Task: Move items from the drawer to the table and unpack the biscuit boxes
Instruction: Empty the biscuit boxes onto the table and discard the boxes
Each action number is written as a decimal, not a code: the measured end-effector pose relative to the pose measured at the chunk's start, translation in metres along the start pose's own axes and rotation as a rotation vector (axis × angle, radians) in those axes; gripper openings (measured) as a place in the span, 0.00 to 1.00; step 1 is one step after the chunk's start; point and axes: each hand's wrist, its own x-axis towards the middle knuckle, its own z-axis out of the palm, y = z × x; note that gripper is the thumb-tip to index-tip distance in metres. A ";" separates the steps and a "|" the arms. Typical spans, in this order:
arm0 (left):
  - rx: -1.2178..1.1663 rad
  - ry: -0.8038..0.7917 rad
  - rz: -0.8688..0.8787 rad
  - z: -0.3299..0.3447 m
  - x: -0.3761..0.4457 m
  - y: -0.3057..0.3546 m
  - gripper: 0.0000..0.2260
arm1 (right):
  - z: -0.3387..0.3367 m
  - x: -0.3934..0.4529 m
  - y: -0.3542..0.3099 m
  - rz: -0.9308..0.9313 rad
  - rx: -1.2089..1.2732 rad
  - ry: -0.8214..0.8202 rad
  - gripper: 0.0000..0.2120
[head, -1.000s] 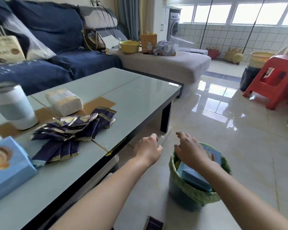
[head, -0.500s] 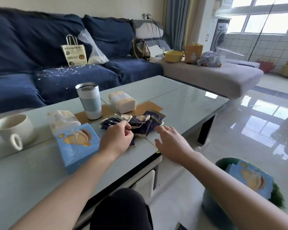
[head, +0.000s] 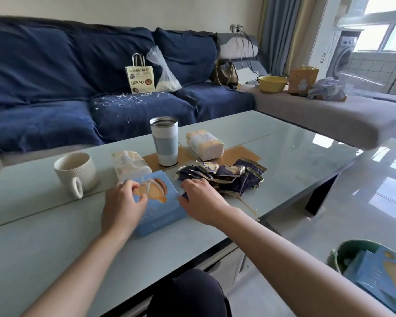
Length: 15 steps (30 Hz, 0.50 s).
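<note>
A light blue biscuit box [head: 162, 211] with a biscuit picture lies flat on the glass table [head: 284, 143], near its front edge. My left hand [head: 124, 203] holds the box's left side, with curled fingers on its top face. My right hand [head: 200, 199] grips the box's right edge. Just right of the box lies a pile of several dark blue biscuit packets [head: 231, 178], touching my right hand's far side. Whether the box is open is hidden by my hands.
A cream mug [head: 74, 172], a steel tumbler [head: 165, 143] and two tissue packs [head: 205, 144] [head: 129, 164] stand behind the box. A green bin [head: 343, 250] on the floor at lower right holds blue boxes [head: 380, 275]. A blue sofa runs behind the table.
My hands left the bin on the floor, passed over the packet pile and now hold the biscuit box. My view swung left from the bin to the table.
</note>
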 end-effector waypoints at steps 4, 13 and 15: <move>0.097 -0.071 -0.201 0.003 -0.006 -0.014 0.26 | 0.012 0.012 -0.010 0.048 -0.075 -0.061 0.20; 0.163 -0.170 -0.284 0.015 -0.007 -0.014 0.26 | 0.026 0.021 -0.020 0.147 -0.064 -0.048 0.24; 0.088 -0.136 -0.319 0.016 -0.008 -0.013 0.25 | 0.026 0.021 -0.022 0.146 0.000 -0.013 0.22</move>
